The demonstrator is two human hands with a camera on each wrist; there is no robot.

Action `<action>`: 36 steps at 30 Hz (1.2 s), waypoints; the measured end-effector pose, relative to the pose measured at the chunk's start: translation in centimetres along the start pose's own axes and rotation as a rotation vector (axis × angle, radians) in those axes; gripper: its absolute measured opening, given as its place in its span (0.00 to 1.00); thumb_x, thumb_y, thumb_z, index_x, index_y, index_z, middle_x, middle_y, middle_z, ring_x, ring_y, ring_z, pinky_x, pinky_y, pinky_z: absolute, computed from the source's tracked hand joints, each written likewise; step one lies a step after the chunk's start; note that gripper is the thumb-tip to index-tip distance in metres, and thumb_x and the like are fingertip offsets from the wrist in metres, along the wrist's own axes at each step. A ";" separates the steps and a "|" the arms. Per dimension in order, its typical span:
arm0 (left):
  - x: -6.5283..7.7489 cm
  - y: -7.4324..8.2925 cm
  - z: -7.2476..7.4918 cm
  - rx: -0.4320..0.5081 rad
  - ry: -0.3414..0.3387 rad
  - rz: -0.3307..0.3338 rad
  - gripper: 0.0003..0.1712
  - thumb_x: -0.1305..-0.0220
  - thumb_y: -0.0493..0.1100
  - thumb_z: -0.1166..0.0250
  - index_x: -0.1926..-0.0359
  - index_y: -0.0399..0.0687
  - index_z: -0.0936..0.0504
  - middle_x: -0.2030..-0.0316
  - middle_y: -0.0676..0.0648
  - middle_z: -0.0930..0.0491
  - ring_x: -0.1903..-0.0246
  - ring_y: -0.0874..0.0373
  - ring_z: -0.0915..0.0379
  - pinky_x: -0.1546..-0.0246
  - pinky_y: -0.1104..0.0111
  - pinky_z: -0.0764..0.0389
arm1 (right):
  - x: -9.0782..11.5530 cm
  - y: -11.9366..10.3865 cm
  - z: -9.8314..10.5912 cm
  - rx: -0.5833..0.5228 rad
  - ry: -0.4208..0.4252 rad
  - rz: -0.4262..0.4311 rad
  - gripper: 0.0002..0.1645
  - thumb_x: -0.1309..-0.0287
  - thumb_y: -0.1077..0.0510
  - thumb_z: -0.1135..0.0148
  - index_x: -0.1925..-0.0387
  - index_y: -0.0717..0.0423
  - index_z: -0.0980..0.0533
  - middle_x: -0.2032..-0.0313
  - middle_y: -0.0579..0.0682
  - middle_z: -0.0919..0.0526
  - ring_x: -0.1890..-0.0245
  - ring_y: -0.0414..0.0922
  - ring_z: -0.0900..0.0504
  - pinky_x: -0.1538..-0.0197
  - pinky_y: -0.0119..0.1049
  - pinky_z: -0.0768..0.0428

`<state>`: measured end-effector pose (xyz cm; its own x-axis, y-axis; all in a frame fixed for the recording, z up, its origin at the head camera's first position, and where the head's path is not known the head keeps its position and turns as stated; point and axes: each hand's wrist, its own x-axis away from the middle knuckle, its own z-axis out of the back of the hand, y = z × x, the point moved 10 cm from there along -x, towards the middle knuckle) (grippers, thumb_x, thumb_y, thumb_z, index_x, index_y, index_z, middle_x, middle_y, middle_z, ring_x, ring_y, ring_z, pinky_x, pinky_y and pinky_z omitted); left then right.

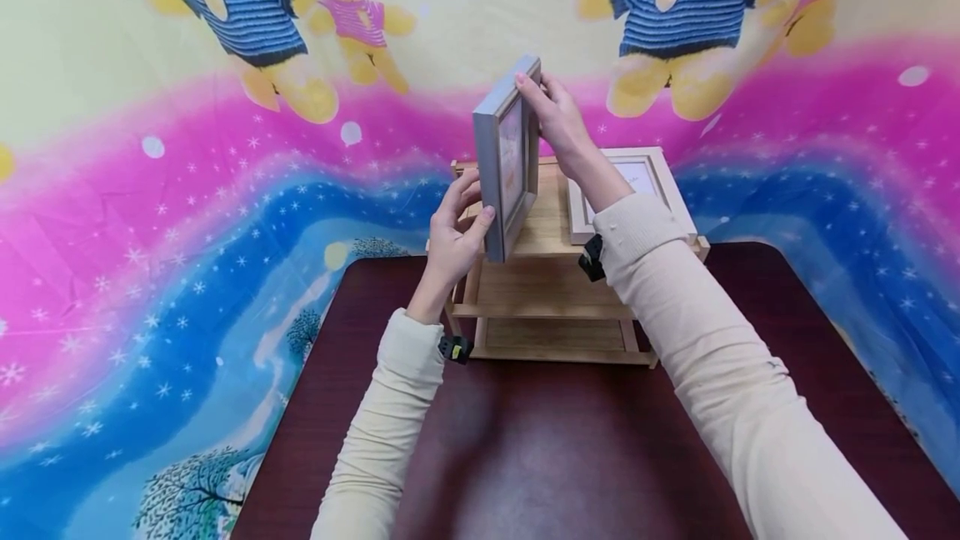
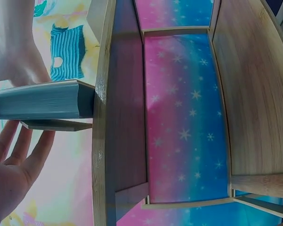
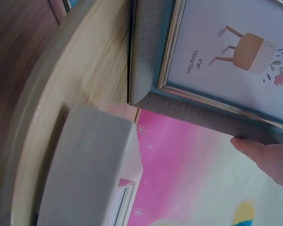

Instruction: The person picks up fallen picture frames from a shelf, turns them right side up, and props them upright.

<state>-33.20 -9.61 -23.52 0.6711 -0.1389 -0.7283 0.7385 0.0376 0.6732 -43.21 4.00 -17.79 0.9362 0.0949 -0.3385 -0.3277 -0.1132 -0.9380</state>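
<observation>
A grey picture frame (image 1: 510, 165) stands upright over the top board of a small wooden shelf (image 1: 551, 215). In the left wrist view the lower edge of the picture frame (image 2: 37, 101) meets the board, and a back support leg (image 2: 56, 125) sticks out behind it. My left hand (image 1: 453, 232) holds the near lower side, thumb at the edge, fingers behind. Higher up, my right hand (image 1: 558, 119) grips the far upper side, its thumb on the front border. The right wrist view shows a chair drawing (image 3: 250, 54) inside the grey frame.
A white picture frame (image 1: 667, 182) lies face up on the right part of the top board. Lower shelf boards (image 1: 551, 286) sit beneath. The unit stands on a dark red table (image 1: 525, 448), before a printed cloth backdrop (image 1: 225, 132) with bears.
</observation>
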 end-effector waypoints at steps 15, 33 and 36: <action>0.1 0.1 -0.1 -0.027 0.009 0.029 0.24 0.38 0.28 0.47 0.40 0.35 0.35 0.49 0.35 0.28 0.48 0.49 0.31 0.54 0.57 0.25 | 2.4 -2.8 0.3 0.309 0.066 0.290 0.34 0.42 0.51 0.47 0.34 0.50 0.40 0.34 0.49 0.44 0.38 0.37 0.42 0.38 0.33 0.41; 0.2 3.0 -0.5 -0.069 -0.014 0.054 0.23 0.39 0.26 0.48 0.42 0.28 0.37 0.50 0.30 0.29 0.49 0.41 0.32 0.54 0.52 0.26 | 4.1 -2.8 -1.5 0.530 -0.143 0.440 0.69 0.70 0.25 0.36 0.30 0.49 0.54 0.30 0.46 0.61 0.33 0.33 0.58 0.35 0.36 0.50; 0.2 1.9 -0.4 -0.087 -0.013 0.033 0.24 0.38 0.28 0.47 0.40 0.33 0.36 0.49 0.33 0.28 0.49 0.46 0.30 0.54 0.56 0.25 | 4.1 -2.9 -1.6 0.574 -0.138 0.444 0.70 0.70 0.24 0.36 0.30 0.50 0.55 0.30 0.46 0.61 0.33 0.33 0.59 0.35 0.36 0.53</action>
<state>-31.61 -9.18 -22.43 0.6944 -0.1488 -0.7040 0.7195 0.1278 0.6827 -38.25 3.15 -16.36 0.6878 0.2884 -0.6662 -0.7224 0.3620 -0.5891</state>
